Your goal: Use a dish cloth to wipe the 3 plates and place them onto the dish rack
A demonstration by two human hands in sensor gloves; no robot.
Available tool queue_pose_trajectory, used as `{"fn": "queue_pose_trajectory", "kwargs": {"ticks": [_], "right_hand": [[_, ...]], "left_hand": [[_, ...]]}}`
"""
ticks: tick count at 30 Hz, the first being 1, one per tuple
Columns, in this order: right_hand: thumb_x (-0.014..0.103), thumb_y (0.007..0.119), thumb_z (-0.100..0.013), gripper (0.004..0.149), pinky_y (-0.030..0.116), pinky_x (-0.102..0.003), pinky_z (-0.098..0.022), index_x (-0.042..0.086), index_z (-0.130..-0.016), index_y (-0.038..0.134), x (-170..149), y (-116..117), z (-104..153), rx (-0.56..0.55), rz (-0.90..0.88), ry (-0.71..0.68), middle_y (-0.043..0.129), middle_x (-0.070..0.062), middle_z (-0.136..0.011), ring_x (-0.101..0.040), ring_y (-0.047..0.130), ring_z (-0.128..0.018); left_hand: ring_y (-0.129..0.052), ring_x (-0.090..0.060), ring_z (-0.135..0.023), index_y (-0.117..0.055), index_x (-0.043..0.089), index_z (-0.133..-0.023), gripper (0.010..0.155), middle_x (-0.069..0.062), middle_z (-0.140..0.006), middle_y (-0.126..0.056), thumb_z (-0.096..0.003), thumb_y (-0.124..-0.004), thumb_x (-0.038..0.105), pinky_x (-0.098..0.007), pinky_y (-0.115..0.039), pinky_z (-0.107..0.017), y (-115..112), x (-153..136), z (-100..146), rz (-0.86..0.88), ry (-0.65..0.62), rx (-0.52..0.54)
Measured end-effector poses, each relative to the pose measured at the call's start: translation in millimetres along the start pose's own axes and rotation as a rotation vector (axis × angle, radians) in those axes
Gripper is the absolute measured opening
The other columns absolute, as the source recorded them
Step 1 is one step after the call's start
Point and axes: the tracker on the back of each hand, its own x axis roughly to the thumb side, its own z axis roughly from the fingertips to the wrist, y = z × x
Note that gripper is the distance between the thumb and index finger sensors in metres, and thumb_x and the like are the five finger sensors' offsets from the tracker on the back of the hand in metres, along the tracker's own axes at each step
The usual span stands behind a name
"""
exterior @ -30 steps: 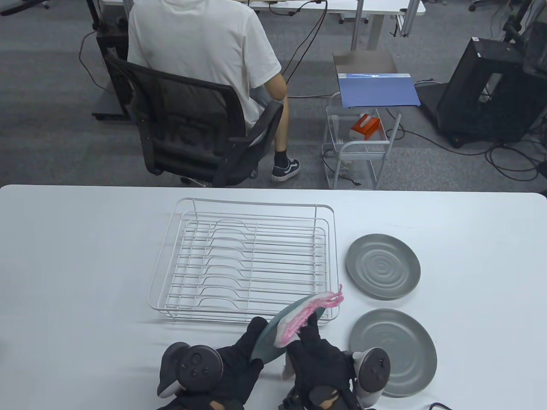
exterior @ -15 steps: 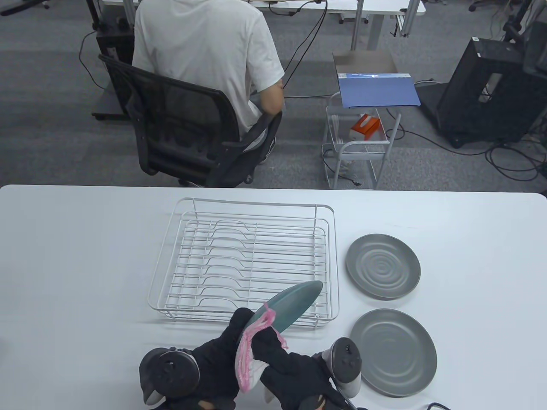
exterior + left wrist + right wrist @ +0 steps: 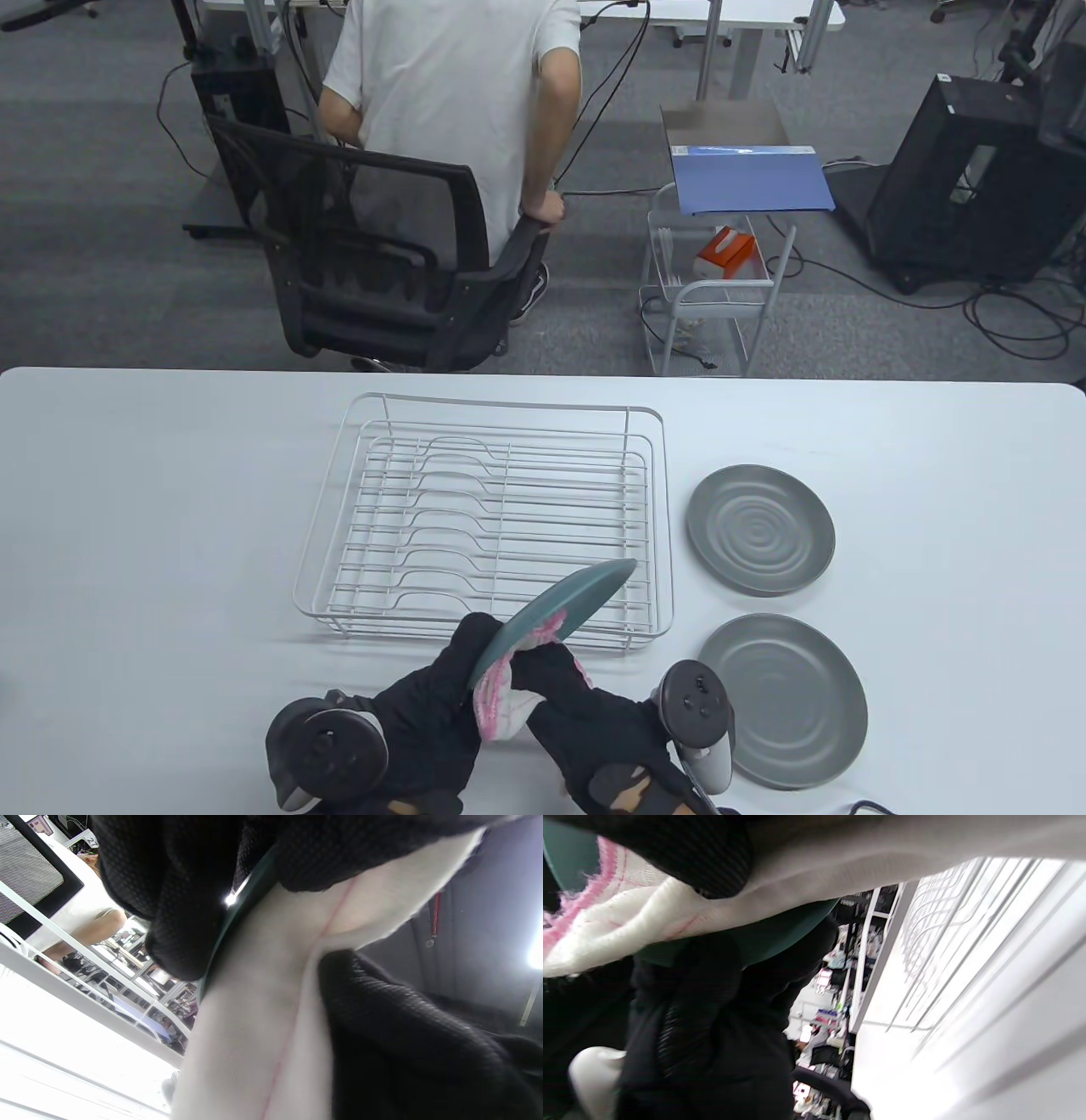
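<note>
A teal-grey plate (image 3: 567, 600) is held tilted on edge over the near right corner of the white wire dish rack (image 3: 484, 509). My left hand (image 3: 450, 679) grips its lower edge from behind. My right hand (image 3: 560, 679) presses a pink-and-white dish cloth (image 3: 509, 688) against the plate's face near its lower end. The left wrist view shows the cloth (image 3: 263, 1018) and the plate's dark rim (image 3: 237, 908) between black gloved fingers. Two more grey plates lie flat right of the rack, one further back (image 3: 760, 528) and one nearer (image 3: 785, 700).
Beyond the table's far edge a person stands by a black office chair (image 3: 382, 272). A small white trolley (image 3: 713, 297) stands on the floor at the right. A black cable end (image 3: 874, 806) lies at the table's near right edge.
The cloth went from the plate's upper end down to its lower end, and my right hand drew back toward me. The plate stayed tilted over the rack corner. The person behind rose from the chair.
</note>
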Motion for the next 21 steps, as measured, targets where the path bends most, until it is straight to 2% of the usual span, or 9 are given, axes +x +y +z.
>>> {"fn": "queue_pose_trajectory", "kwargs": {"ticks": [4,9,18,21], "right_hand": [[0.038,0.076,-0.050,0.051,0.024,-0.059,-0.061,0.016,-0.095,0.069,-6,-9,1,-0.070,-0.038,0.055,0.050,-0.005,-0.099,-0.026,0.031,-0.089],[0.038,0.077,-0.050,0.051,0.025,-0.059,-0.061,0.016,-0.095,0.069,-9,-17,2,-0.162,-0.028,0.051,0.050,-0.006,-0.098,-0.027,0.030,-0.088],[0.038,0.077,-0.049,0.051,0.028,-0.059,-0.061,0.016,-0.094,0.069,-4,-39,6,-0.354,0.032,-0.018,0.048,-0.005,-0.098,-0.028,0.028,-0.087],[0.038,0.078,-0.049,0.051,0.028,-0.059,-0.061,0.016,-0.094,0.069,-4,-46,6,-0.381,-0.057,-0.051,0.048,-0.005,-0.097,-0.028,0.027,-0.087]], "left_hand": [[-0.110,-0.041,-0.065,-0.034,0.028,-0.110,0.070,-0.014,-0.111,-0.067,-0.0549,-0.077,0.026,-0.056,-0.079,-0.061,-1,3,-1,-0.029,-0.001,-0.011],[-0.111,-0.041,-0.063,-0.034,0.024,-0.109,0.070,-0.018,-0.110,-0.067,-0.0544,-0.077,0.027,-0.055,-0.080,-0.059,-4,1,-2,-0.008,0.012,-0.039],[-0.114,-0.039,-0.057,-0.034,0.018,-0.109,0.071,-0.023,-0.107,-0.069,-0.0538,-0.078,0.028,-0.054,-0.083,-0.056,-14,-1,-4,0.046,0.037,-0.120],[-0.115,-0.037,-0.056,-0.033,0.016,-0.108,0.072,-0.023,-0.106,-0.069,-0.0536,-0.078,0.028,-0.053,-0.084,-0.055,-20,-1,-6,0.038,0.042,-0.162]]}}
